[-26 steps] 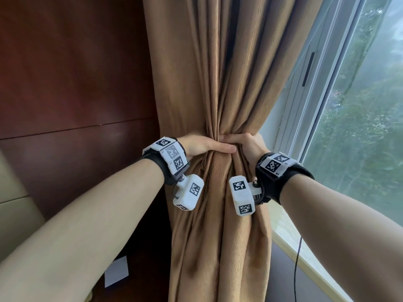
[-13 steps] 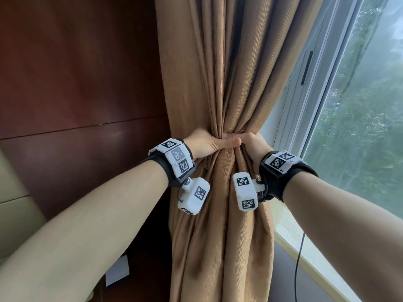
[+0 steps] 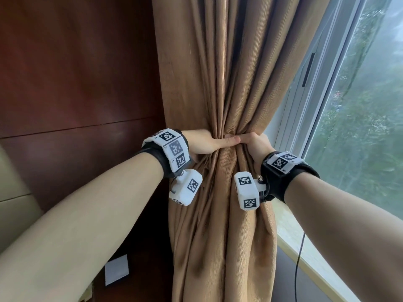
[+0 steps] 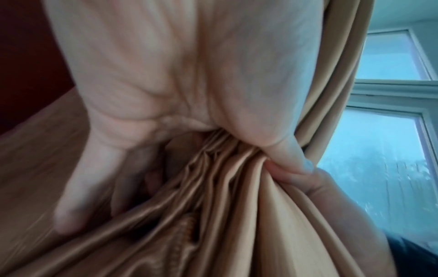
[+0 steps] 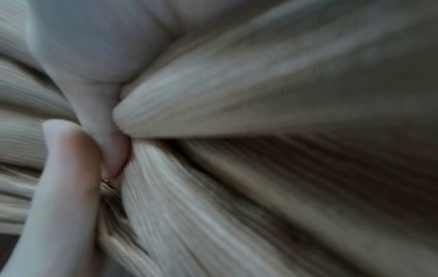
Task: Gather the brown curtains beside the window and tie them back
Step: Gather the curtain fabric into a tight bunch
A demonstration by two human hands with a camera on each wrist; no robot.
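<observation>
We clasp the brown curtains (image 3: 226, 88) at their waist beside the window (image 3: 359, 118), left hand (image 3: 202, 143) and right hand (image 3: 258, 144) both wrapped tight round the bunched folds.

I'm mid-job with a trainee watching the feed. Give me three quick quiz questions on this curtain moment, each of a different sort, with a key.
1. True or false: only the left hand grips the brown curtain.
2. Multiple choice: where is the window relative to the curtain in the head view? A) left B) right C) behind the camera
3. Fill in: the two hands squeeze the fabric into a narrow ____ at one height.

Key:
1. False: the right hand grips it too, and the two thumbs meet at the front of the bunch.
2. B
3. Waist (bundle). No tie-back band or cord shows in any view, so tying is not yet done.
</observation>
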